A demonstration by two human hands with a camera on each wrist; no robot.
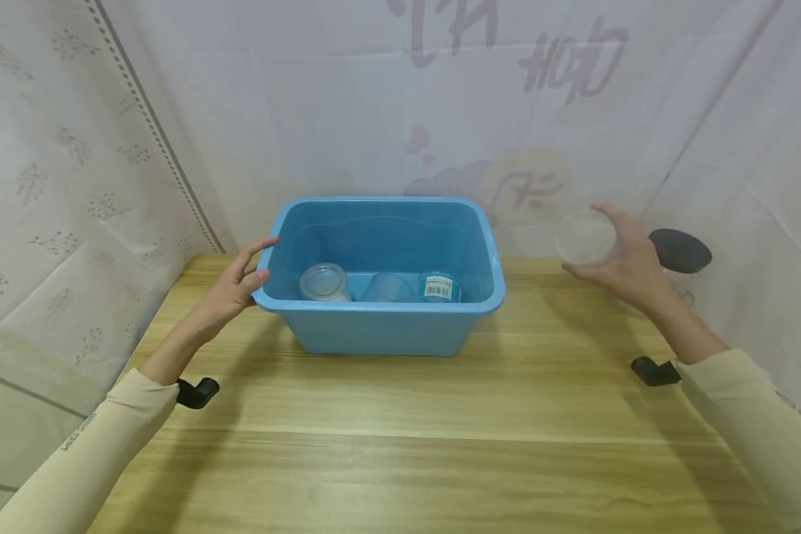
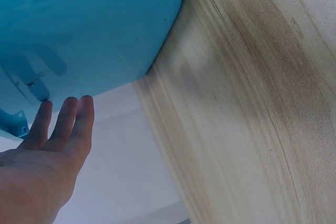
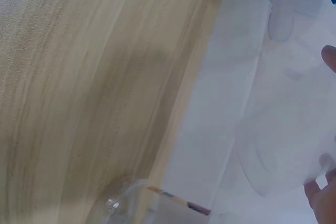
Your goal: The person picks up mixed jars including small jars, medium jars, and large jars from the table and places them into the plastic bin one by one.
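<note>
A blue plastic bin (image 1: 380, 330) stands on the wooden table. My left hand (image 1: 236, 282) rests at its left rim, thumb and index finger on the edge. From the left wrist, several straight fingers (image 2: 81, 124) of that hand show close against the bin's outer wall (image 2: 105, 30). To the right, my right hand (image 1: 630, 259) holds a clear plastic cup (image 1: 586, 237) in the air between thumb and fingers. The cup (image 3: 283, 145) looks frosted in the right wrist view, where most of the hand is cut off. Inside the bin lie a lidded clear cup (image 1: 324, 282), another clear cup (image 1: 389, 288) and a barcode-labelled container (image 1: 439, 286).
Behind my right hand stands a clear container with a black lid (image 1: 679, 251), partly hidden by the hand. A clear plastic container (image 3: 173, 211) also shows at the bottom of the right wrist view. Pale printed curtains (image 1: 374, 111) hang behind the wooden table (image 1: 400, 430).
</note>
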